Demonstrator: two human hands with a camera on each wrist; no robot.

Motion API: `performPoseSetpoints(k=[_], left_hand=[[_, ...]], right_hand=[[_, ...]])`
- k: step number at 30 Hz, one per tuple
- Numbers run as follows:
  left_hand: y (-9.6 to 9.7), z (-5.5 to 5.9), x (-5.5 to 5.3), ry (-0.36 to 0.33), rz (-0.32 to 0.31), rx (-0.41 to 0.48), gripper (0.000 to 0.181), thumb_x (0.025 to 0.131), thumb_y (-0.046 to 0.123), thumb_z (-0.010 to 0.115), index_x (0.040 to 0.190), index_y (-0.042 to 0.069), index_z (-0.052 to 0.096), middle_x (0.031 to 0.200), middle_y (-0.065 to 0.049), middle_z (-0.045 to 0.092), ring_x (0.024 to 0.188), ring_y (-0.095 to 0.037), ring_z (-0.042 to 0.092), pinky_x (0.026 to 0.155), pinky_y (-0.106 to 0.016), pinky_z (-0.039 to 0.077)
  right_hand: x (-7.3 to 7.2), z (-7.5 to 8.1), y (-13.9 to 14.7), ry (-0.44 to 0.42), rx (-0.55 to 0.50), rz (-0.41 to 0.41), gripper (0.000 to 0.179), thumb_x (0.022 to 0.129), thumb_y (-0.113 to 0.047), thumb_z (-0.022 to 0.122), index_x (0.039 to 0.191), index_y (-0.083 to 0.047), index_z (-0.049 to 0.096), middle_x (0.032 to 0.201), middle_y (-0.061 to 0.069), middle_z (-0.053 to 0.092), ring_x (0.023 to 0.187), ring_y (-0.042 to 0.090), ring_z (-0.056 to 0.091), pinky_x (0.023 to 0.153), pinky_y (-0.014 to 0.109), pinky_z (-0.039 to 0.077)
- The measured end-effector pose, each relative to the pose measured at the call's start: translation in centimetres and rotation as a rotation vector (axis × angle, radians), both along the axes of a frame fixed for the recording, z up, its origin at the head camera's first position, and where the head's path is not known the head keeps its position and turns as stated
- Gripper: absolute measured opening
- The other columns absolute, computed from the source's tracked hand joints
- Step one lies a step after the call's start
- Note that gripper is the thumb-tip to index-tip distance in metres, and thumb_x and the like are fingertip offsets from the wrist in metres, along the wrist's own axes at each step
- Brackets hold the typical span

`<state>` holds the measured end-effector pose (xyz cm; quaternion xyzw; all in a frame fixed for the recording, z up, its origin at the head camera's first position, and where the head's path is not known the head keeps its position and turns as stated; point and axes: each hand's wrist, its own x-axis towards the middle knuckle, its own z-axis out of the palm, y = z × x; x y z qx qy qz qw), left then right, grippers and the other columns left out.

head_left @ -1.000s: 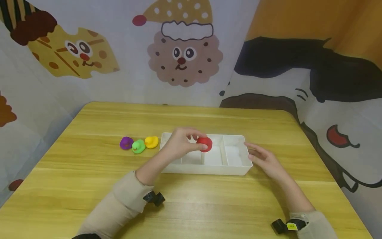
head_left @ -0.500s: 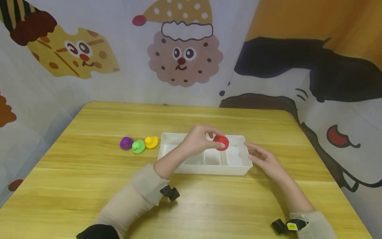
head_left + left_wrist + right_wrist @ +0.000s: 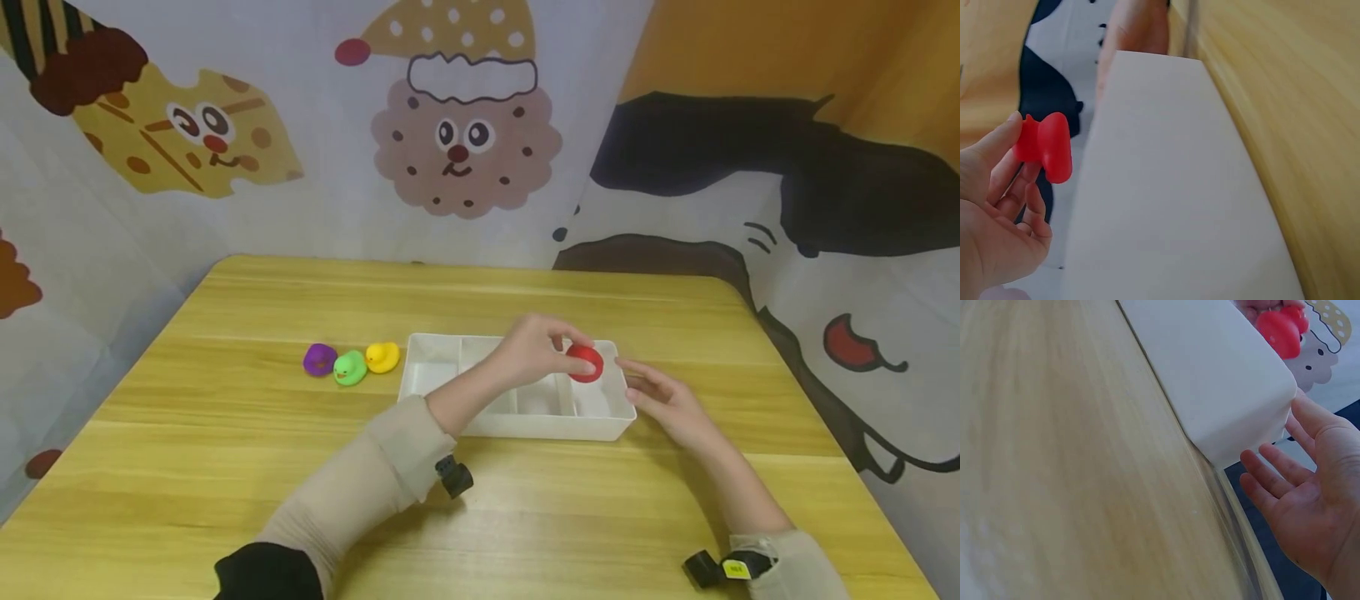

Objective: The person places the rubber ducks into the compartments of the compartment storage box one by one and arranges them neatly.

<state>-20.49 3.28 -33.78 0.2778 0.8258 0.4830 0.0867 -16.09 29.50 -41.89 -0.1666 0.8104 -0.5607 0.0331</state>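
Between thumb and fingers, my left hand (image 3: pixel 536 350) pinches a red rubber duck (image 3: pixel 1050 147). The duck is held over the rightmost compartment of a white divided box (image 3: pixel 536 427). At the box's right end, my right hand (image 3: pixel 671 408) has its fingers loosely extended; in the right wrist view the thumb (image 3: pixel 1310 412) touches the box corner. My left hand and forearm hide parts of the middle compartments. The left compartment shows only its white floor.
Left of the box, a purple duck (image 3: pixel 320 360), a green duck (image 3: pixel 350 367) and a yellow duck (image 3: pixel 383 357) stand close together on the wooden table (image 3: pixel 187 467). A cartoon-printed cloth (image 3: pixel 322 225) hangs behind the table.
My left hand has carried the red duck rightward, from over the middle compartments to over the rightmost one. My right hand, the box and the other ducks stay in place.
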Motion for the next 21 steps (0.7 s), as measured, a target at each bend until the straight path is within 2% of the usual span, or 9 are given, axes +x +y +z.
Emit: performPoseSetpoints(k=[6,12,17,21], left_hand=[[0.7,-0.6,-0.7,-0.006,-0.011,-0.002,0.028,0.077,0.026,0.082,0.103,0.017,0.075,0.088,0.016,0.065,0.074,-0.014,0.051,0.053,-0.023,0.041],[1.5,-1.5,-1.2,0.017,-0.028,0.003,0.029,0.075,0.023,0.084,0.102,0.014,0.076,0.086,0.015,0.066,0.069,-0.013,0.049,0.052,-0.021,0.039],[2.2,-2.3,-1.3,0.023,-0.05,-0.007,0.029,0.074,0.021,0.084,0.101,0.012,0.076,0.084,0.013,0.067,0.063,-0.012,0.046,0.051,-0.02,0.037],[2.5,-2.8,-1.1,0.019,-0.056,-0.012,0.028,0.074,0.019,0.084,0.1,0.012,0.077,0.086,0.012,0.067,0.069,-0.012,0.05,0.057,-0.02,0.04]], right_hand=[[0.1,0.2,0.0,-0.015,0.007,-0.003,0.047,0.097,-0.011,0.057,0.14,0.002,0.044,0.137,0.03,0.044,0.112,0.0,0.053,0.088,0.02,0.045],[0.2,0.2,0.0,-0.024,0.007,-0.004,0.047,0.097,-0.011,0.057,0.14,0.002,0.043,0.137,0.028,0.045,0.112,0.001,0.053,0.087,0.021,0.045],[0.2,0.2,0.0,-0.033,0.005,0.0,0.048,0.097,-0.012,0.057,0.141,0.001,0.042,0.138,0.028,0.044,0.113,0.001,0.052,0.087,0.021,0.045],[0.3,0.2,0.1,-0.05,-0.001,0.0,0.048,0.097,-0.012,0.057,0.142,0.0,0.042,0.138,0.028,0.045,0.112,0.001,0.052,0.087,0.021,0.046]])
